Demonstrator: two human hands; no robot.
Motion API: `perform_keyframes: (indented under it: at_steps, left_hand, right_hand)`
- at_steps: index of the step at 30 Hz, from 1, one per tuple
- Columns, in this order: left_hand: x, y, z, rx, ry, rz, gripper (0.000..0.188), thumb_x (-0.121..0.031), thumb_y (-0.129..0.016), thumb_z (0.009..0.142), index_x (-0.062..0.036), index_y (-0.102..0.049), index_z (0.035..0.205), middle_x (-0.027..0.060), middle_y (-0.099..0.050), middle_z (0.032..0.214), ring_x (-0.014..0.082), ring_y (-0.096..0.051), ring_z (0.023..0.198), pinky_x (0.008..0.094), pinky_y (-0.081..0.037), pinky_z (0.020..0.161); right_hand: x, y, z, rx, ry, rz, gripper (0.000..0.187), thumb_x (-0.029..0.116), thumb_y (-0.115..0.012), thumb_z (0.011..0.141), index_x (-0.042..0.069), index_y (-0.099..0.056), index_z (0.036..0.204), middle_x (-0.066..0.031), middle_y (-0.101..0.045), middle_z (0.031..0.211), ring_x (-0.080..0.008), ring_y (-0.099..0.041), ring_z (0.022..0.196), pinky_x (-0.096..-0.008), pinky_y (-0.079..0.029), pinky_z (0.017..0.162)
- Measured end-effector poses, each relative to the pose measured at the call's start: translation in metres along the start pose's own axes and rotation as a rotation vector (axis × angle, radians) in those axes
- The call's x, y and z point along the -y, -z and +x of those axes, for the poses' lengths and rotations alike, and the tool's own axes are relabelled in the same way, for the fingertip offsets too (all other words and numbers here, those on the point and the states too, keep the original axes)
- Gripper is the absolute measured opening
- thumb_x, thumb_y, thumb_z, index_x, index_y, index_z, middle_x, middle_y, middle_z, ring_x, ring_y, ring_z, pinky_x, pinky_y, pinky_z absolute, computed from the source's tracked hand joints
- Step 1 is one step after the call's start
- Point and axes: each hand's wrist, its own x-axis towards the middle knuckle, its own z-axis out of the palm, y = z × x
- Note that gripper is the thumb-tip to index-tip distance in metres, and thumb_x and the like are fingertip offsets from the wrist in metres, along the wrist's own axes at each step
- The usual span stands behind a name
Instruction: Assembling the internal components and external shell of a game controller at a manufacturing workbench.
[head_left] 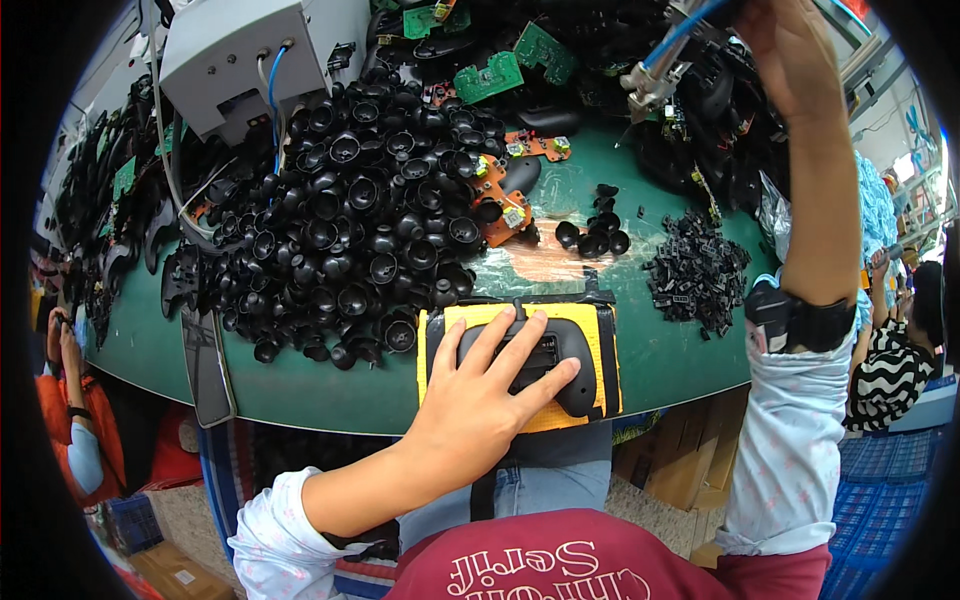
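Observation:
My left hand (482, 395) lies flat with fingers spread on a black game-controller shell (560, 368), which sits in a yellow fixture (600, 330) at the table's near edge. My right hand (790, 50) is raised at the top right, fingers closed near a hanging tool (652, 82) with a blue air hose (690, 28); the grip itself is partly out of view.
A big heap of black caps (350, 220) covers the green table (330, 385) on the left. Orange boards (495, 200), green circuit boards (490, 75), small black parts (695, 270) and a grey box (240, 55) lie around. Other people sit at both sides.

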Motion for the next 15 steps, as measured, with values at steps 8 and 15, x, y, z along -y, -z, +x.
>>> perform_keyframes:
  at_steps: [8,15]
  left_hand:
    - [0.003,-0.02,-0.008,-0.123,0.024,-0.002,0.05,-0.011,-0.063,0.077,-0.0234,-0.065,0.126,0.0179,-0.047,0.143,0.0393,-0.049,0.124,0.0599,-0.035,0.097]
    - [-0.005,-0.019,-0.005,-0.172,-0.006,0.025,0.044,-0.017,-0.062,0.08,-0.0241,-0.067,0.123,0.0168,-0.049,0.142,0.0382,-0.049,0.124,0.0594,-0.035,0.097]
  right_hand:
    - [0.056,-0.059,-0.115,0.488,-0.283,0.521,0.043,0.027,-0.049,0.098,-0.002,-0.052,0.128,-0.0233,-0.05,0.136,-0.0354,-0.058,0.117,-0.0476,-0.046,0.102]
    - [0.09,0.102,-0.131,0.554,-0.307,0.498,0.028,0.018,-0.055,0.095,-0.004,-0.055,0.111,-0.0213,-0.056,0.113,-0.032,-0.062,0.098,-0.0436,-0.052,0.089]
